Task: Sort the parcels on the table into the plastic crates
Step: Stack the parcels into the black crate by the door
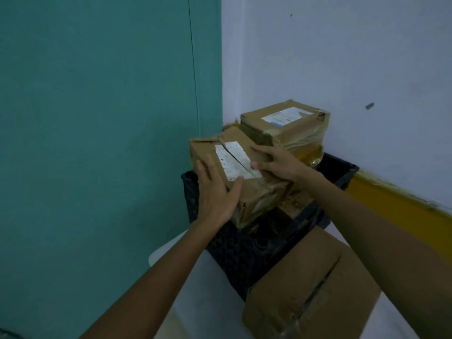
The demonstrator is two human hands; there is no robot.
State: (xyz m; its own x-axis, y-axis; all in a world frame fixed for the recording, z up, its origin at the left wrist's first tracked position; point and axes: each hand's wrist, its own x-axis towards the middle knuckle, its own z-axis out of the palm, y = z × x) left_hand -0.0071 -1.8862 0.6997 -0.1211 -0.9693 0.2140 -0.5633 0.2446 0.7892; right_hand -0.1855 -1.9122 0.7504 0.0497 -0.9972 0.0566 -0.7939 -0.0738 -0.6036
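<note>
The white tabletop (208,285) carries a black crate (244,253) at twelve o'clock and a cardboard box (310,289) at four o'clock.

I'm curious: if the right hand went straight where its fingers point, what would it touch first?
Probably the white label on the box the right hand holds; beyond it, maybe the green wall.

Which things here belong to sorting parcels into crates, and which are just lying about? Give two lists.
Job: held parcel, left hand, right hand, black crate, blue-label parcel, big box.
Not job: teal wall, yellow strip.
</note>
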